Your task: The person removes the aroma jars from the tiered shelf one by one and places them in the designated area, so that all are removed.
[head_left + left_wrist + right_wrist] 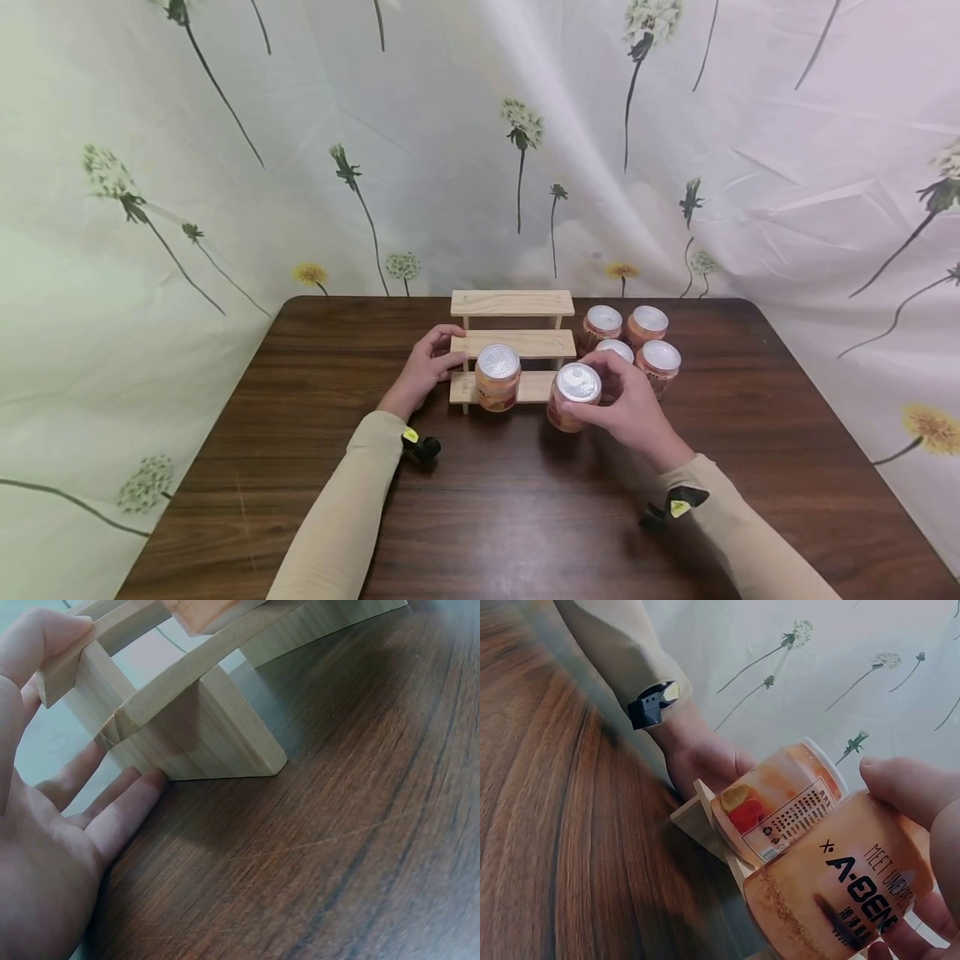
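A small three-tier wooden rack (512, 343) stands at the back of the table, its left end held by my left hand (422, 372). In the left wrist view the thumb lies on one shelf and the other fingers touch the rack's side panel (187, 739). One orange can (498, 379) with a silver lid sits upright on the lowest step. My right hand (628, 408) grips a second orange can (573, 398) at the rack's right front. Black lettering shows on this held can (840, 885) in the right wrist view, close against the first can (780, 802).
Several more orange cans (651, 321) stand grouped right of the rack. The dark wood-grain table (480, 517) extends in front. Behind it hangs a pale cloth (450, 150) printed with dandelions.
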Tool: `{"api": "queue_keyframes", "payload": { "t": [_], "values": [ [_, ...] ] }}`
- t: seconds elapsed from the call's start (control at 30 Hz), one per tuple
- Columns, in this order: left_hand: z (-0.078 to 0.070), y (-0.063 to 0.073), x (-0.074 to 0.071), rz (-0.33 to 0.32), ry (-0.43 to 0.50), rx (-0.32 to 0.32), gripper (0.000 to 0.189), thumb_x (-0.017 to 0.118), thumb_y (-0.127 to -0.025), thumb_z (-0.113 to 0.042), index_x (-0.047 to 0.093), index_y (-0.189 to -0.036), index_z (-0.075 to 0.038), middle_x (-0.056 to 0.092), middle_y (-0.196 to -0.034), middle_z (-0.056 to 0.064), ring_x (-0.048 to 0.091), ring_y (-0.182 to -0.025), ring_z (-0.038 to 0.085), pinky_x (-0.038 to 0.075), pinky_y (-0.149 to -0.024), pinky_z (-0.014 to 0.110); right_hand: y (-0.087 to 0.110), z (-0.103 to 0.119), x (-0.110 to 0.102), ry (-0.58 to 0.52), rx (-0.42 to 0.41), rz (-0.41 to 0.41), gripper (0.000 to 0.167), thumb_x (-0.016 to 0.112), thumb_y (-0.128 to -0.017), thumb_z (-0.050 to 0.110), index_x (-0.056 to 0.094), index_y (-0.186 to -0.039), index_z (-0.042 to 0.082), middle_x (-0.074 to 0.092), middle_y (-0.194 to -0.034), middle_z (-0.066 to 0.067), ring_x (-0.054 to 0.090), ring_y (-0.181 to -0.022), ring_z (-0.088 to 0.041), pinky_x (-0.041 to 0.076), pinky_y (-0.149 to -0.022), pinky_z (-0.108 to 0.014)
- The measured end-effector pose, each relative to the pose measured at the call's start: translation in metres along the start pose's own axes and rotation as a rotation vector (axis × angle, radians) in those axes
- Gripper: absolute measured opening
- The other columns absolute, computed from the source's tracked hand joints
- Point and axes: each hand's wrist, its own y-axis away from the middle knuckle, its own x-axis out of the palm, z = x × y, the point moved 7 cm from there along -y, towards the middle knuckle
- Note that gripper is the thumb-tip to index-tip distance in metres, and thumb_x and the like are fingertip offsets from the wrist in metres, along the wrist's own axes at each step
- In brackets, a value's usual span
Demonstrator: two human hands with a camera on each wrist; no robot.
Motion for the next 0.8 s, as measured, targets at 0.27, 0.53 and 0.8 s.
{"api": "queue_keyframes", "payload": {
  "t": [0.27, 0.53, 0.8],
  "values": [
    [-0.001, 0.001, 0.001, -0.006, -0.007, -0.007, 0.038, 0.071, -0.101, -0.014, 0.057, -0.137, -0.013, 0.054, -0.147, 0.016, 0.057, -0.119, 0.029, 0.057, -0.083, 0.033, 0.01, -0.003, -0.014, 0.047, 0.002, -0.013, 0.057, 0.096, -0.074, 0.006, 0.066, -0.122, 0.01, 0.07, -0.113, -0.007, 0.066, -0.1, -0.016, 0.052, -0.088, -0.024],
    [-0.001, 0.001, 0.0, -0.005, -0.003, -0.003, 0.038, 0.071, -0.102, -0.013, 0.057, -0.137, -0.012, 0.054, -0.146, 0.017, 0.057, -0.118, 0.028, 0.057, -0.083, 0.033, 0.018, -0.01, -0.024, 0.094, 0.016, -0.02, 0.056, 0.096, -0.076, 0.009, 0.066, -0.124, 0.011, 0.07, -0.113, -0.007, 0.066, -0.102, -0.014, 0.052, -0.09, -0.023],
    [-0.001, 0.0, 0.0, -0.003, -0.005, -0.012, 0.039, 0.072, -0.101, -0.014, 0.057, -0.137, -0.013, 0.054, -0.147, 0.017, 0.057, -0.12, 0.029, 0.057, -0.083, 0.034, 0.026, -0.014, -0.037, 0.161, 0.044, -0.039, 0.057, 0.097, -0.076, 0.014, 0.066, -0.124, 0.01, 0.07, -0.114, -0.007, 0.067, -0.101, -0.014, 0.052, -0.089, -0.022]
  ]
}}
